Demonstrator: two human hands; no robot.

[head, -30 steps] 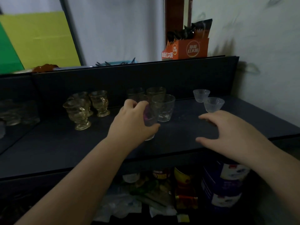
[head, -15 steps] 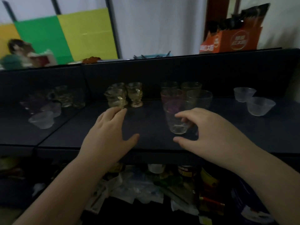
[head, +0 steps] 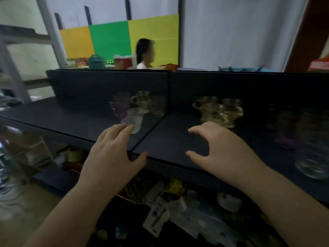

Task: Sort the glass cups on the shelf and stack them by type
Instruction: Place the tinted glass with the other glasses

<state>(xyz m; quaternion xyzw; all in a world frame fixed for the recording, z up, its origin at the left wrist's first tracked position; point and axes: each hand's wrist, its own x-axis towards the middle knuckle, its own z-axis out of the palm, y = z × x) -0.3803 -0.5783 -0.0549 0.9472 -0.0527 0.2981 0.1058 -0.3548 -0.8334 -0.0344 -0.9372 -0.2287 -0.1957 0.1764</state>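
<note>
A dark shelf (head: 169,139) carries glass cups, blurred by motion. On its left section stand a purple-tinted glass (head: 119,108), an amber handled cup (head: 142,100), a clear glass (head: 158,107) and small frosted cups (head: 135,120). Amber footed cups (head: 217,111) cluster on the right section. A clear tumbler (head: 313,145) and a purple-based glass (head: 284,132) stand at far right. My left hand (head: 114,155) is open, fingertips just short of the frosted cups. My right hand (head: 222,150) hovers open over the shelf, just in front of the amber footed cups, holding nothing.
A tall back panel (head: 249,90) rises behind the shelf. Below it lies a clutter of packets and papers (head: 169,207). A person (head: 145,54) sits beyond the shelf, before coloured panels. A metal rack (head: 21,50) stands at left.
The view has swung left along the shelf. My left hand let go of the clear tumbler and moved toward the frosted cups. My right hand left the tumbler and now hovers before the amber cups.
</note>
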